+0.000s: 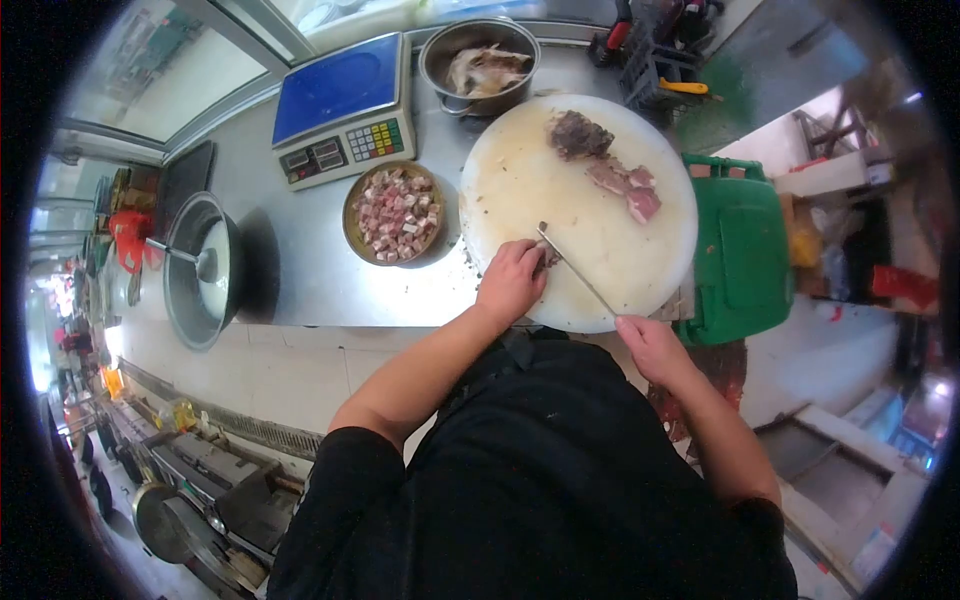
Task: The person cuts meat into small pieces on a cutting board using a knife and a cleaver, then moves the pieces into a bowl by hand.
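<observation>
My right hand (652,347) grips the handle end of a knife (582,272), its blade slanting up and left across a round white cutting board (640,265). The fingers of my left hand (514,282) are curled over a small piece of meat (547,256) at the board's lower left, close beside the blade. Much of that piece is hidden by the fingers and knife. Farther up the board lie a dark chunk of meat (578,135) and some reddish slices (628,186). Left of the board, a brown bowl (349,236) holds diced meat (398,213).
A scale (340,88) with a blue top stands behind the bowl. Beside it is a steel pot (428,68) with pale contents. A large basin (180,290) with a ladle (205,264) sits at the counter's left end. A green bin (742,260) stands right of the board.
</observation>
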Demonstrator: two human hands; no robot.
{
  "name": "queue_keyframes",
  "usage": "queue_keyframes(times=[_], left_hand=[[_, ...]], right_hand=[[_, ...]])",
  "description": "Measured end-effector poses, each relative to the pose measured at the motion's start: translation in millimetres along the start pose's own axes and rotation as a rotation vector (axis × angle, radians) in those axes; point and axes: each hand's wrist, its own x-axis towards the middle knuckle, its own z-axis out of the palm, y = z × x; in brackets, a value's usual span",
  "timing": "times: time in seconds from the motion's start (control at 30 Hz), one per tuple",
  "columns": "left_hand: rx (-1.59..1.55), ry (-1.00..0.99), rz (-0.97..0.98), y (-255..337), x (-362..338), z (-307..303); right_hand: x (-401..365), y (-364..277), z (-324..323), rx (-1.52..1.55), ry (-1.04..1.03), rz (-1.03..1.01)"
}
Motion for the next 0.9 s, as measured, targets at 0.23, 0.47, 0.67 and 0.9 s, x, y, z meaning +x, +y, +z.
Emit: queue_keyframes(times=[0.23,0.47,0.67,0.9], left_hand=[[-0.009,0.016,0.01,-5.7,-0.7,2.7],[-0.037,-0.041,0.014,-6.6,2.4,-4.9],[-0.048,-0.01,0.006,-6.6,1.9,-2.6],[-0.056,-0.019,-0.091,-12.5,8.9,-12.5]], right_hand=[[-7.0,-11.5,-0.1,-0.006,0.006,-0.062],[-15.8,-36.8,3.6,-0.163,0.001,-0.027],[0.3,-32.1,9.5,-0.167,-0.014,-0.022],[38.2,-29.3,14.7,-0.114,0.017,-0.159]])
